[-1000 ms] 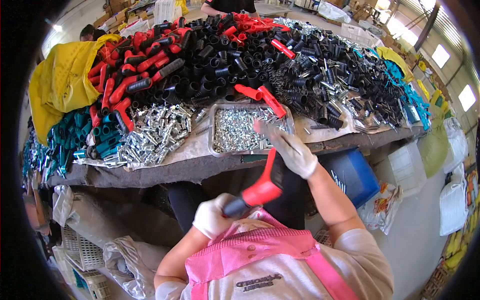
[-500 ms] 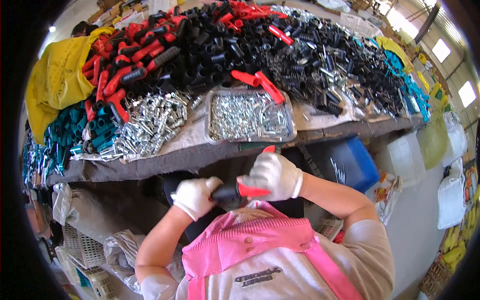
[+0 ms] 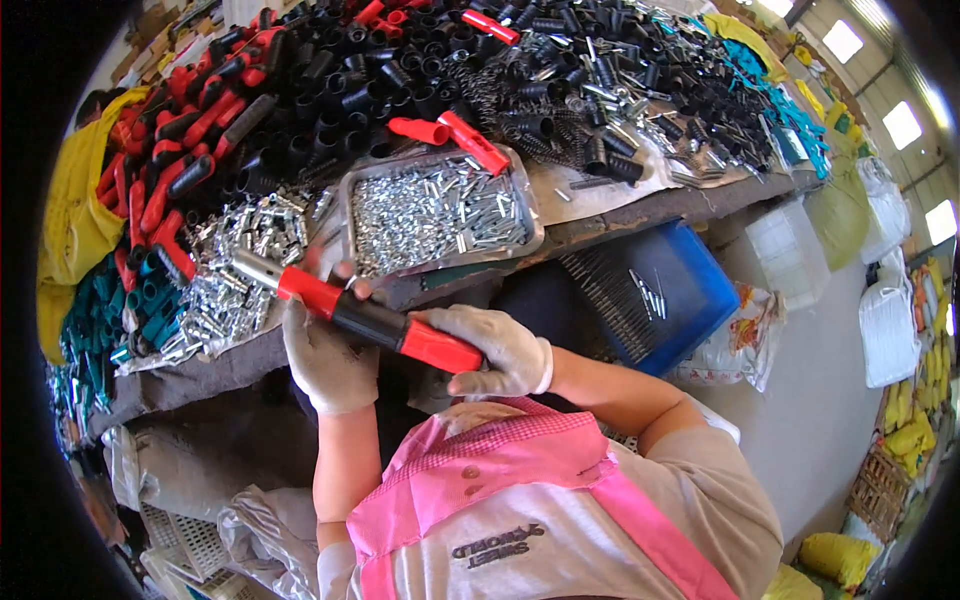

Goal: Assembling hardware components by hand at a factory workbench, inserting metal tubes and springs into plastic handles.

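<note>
Red-and-black handle (image 3: 375,322) is gripped in both your gloved hands, just off the workbench's near edge (image 3: 230,365): left hand (image 3: 328,355) wraps the middle, right hand (image 3: 495,350) clasps the red butt. Metal insert appears seated; judged step is fitting, and the next move needs firm, aligned pressure. Beyond, a tray of silver pins (image 3: 440,210), then black and red grips heaped. Concrete floor to your right.

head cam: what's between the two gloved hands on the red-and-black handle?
In the head view, only the handle's black grip section spans between left hand and right hand; nothing else there.
</note>
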The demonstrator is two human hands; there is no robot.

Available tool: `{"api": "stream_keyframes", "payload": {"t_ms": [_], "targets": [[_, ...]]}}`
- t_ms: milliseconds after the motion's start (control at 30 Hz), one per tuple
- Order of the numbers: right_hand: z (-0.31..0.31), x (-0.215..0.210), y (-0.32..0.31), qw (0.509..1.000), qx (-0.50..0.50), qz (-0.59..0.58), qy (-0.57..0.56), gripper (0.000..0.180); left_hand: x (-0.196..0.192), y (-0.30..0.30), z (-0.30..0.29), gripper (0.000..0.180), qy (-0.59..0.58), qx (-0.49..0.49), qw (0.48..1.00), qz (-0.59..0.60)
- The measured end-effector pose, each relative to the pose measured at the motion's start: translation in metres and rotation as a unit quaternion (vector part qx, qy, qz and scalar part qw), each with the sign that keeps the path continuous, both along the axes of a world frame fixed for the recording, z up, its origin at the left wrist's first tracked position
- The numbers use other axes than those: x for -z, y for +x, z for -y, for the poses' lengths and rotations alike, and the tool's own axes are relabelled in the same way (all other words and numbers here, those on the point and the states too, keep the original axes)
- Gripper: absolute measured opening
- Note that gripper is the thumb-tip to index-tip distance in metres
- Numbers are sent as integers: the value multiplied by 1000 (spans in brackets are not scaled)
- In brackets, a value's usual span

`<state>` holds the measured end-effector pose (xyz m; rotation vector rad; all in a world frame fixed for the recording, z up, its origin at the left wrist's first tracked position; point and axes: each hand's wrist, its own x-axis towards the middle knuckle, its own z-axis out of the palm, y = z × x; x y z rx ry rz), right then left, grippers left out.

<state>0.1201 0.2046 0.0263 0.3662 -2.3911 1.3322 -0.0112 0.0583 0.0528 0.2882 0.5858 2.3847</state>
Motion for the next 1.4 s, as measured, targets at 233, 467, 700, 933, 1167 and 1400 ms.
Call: {"api": "stream_keyframes", "payload": {"t_ms": [233, 467, 700, 933, 1167, 1400], "targets": [[-196, 15, -1, 892, 444, -58, 53, 20, 31, -8, 4, 49, -159, -11, 987, -8], [-388, 25, 16, 757, 615, 137, 173, 23, 43, 11, -1, 50, -181, 98, 976, -70], [-402, -7, -25, 728, 489, 385, 287, 33, 55, 19, -16, 52, -215, 135, 962, -96], [-407, 18, -7, 770, 495, 276, 294, 28, 59, 23, -20, 52, -219, 147, 959, -107], [-397, 4, -30, 735, 530, 359, 222, 40, 56, 33, -27, 51, -234, 179, 949, -112], [-408, -4, 2, 722, 523, 432, 137, 39, 55, 41, -20, 49, -238, 172, 947, -129]]}}
